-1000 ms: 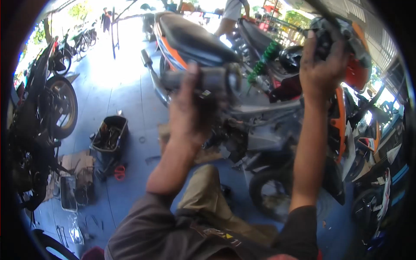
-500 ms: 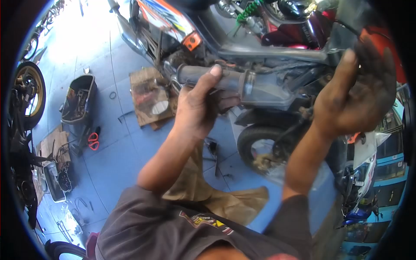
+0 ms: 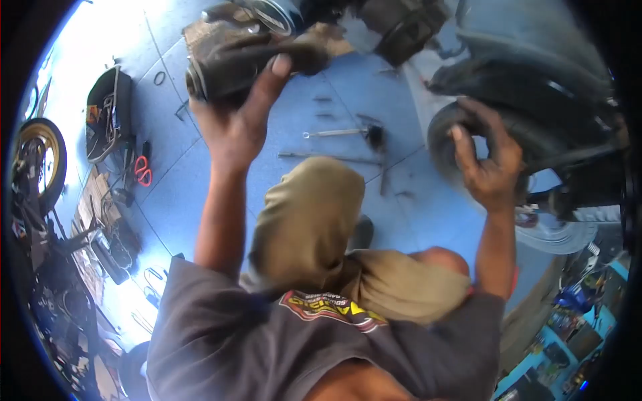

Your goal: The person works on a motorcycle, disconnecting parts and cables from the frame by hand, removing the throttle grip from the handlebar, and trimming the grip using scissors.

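My left hand (image 3: 239, 123) is wrapped around a dark, tube-shaped motorcycle part (image 3: 227, 72) with a rounded rim at its left end. The thumb lies across its near side, and the part's far end is blurred. Over on the right, my right hand (image 3: 493, 164) holds nothing that I can see. Its thumb and index finger curve apart in front of a motorcycle wheel (image 3: 445, 147) beneath a black fender (image 3: 521, 100). Whether the fingertips touch the tyre, I cannot tell.
Between my arms, a wrench (image 3: 334, 133) and a long bar (image 3: 328, 158) lie on the blue tiled floor. A black tool bin (image 3: 109, 113) and red-handled scissors (image 3: 142, 172) are at the left. Another motorcycle wheel (image 3: 43, 164) stands at the left edge.
My view has tipped downward. My left hand has swung left with the tube-shaped part, apart from the motorcycle. My right hand has come lower, its fingers now curved instead of spread.
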Motion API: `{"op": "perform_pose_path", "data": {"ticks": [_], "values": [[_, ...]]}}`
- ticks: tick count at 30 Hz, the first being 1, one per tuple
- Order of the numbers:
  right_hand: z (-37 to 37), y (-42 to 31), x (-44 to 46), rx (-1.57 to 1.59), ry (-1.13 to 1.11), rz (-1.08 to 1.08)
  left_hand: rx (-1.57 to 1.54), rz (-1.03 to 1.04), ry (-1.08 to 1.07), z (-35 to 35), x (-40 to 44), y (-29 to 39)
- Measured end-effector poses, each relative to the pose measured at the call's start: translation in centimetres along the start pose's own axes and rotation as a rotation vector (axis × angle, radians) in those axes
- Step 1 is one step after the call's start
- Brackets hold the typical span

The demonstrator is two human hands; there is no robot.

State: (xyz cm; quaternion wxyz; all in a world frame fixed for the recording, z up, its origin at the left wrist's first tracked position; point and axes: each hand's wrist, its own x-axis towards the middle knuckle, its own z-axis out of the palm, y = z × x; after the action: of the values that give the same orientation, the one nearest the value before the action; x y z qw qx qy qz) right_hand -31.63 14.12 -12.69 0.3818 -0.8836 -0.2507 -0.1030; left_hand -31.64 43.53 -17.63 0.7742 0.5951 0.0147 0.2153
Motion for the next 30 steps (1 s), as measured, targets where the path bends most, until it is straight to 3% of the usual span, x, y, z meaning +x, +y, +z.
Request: {"op": "perform_pose_path", "data": {"ticks": [3, 5, 6, 7, 8, 10, 13, 14, 17, 19, 20, 22, 24, 26, 28, 29, 30], "values": [[3.9, 6.6, -9.6, -0.019, 0.044, 0.347, 0.423, 0.101, 0.03, -3.3, -4.2, -8.2], [8.0, 9.8, -15.6, -0.027, 0.013, 0.489, 0.534, 0.2, 0.106, -6.3, -7.0, -16.0], [9.8, 10.7, -18.0, -0.036, -0.007, 0.529, 0.701, 0.329, 0.093, -7.7, -7.8, -19.0], [11.6, 11.1, -19.8, -0.016, -0.023, 0.534, 0.979, 0.351, -0.059, -9.6, -8.2, -22.2], [13.3, 11.0, -21.2, -0.005, -0.087, 0.55, 1.01, -0.16, -0.122, -11.2, -9.1, -25.4], [15.1, 10.7, -21.1, 0.007, -0.149, 0.545, 0.963, 0.093, -0.012, -10.5, -9.0, -24.3], [16.2, 10.0, -21.2, -0.02, -0.196, 0.437, 0.858, 0.108, 0.166, -9.9, -9.2, -23.5], [16.5, 10.6, -21.1, 0.029, -0.18, 0.513, 1.073, -0.098, -0.076, -12.8, -9.6, -26.7], [17.9, 13.4, -19.5, 0.07, -0.144, 0.538, 0.945, -0.085, 0.077, -11.6, -7.3, -26.2], [17.4, 13.1, -20.8, 0.05, -0.179, 0.553, 0.743, 0.34, 0.256, -11.5, -7.6, -26.8], [17.4, 13.1, -20.8, 0.05, -0.208, 0.562, 1.006, 0.194, 0.101, -12.4, -8.6, -27.3], [18.5, 13.7, -19.9, 0.072, -0.221, 0.535, 1.129, 0.066, 0.054, -12.7, -8.6, -26.4], [18.8, 14.1, -20.4, 0.058, -0.228, 0.51, 0.812, 0.197, 0.293, -10.8, -8.4, -25.7], [19.3, 13.6, -21.3, 0.024, -0.259, 0.572, 1.073, 0.328, 0.127, -12.4, -8.7, -27.2], [19.5, 14.0, -19.8, -0.026, -0.237, 0.573, 1.005, -0.034, 0.127, -12.9, -9.1, -27.6], [20.2, 14.0, -19.0, 0.035, -0.254, 0.59, 0.978, 0.057, 0.145, -12.1, -8.5, -26.9], [20.2, 13.7, -19.1, 0.108, -0.301, 0.618, 0.815, -0.088, 0.162, -10.4, -8.7, -25.2]]}}
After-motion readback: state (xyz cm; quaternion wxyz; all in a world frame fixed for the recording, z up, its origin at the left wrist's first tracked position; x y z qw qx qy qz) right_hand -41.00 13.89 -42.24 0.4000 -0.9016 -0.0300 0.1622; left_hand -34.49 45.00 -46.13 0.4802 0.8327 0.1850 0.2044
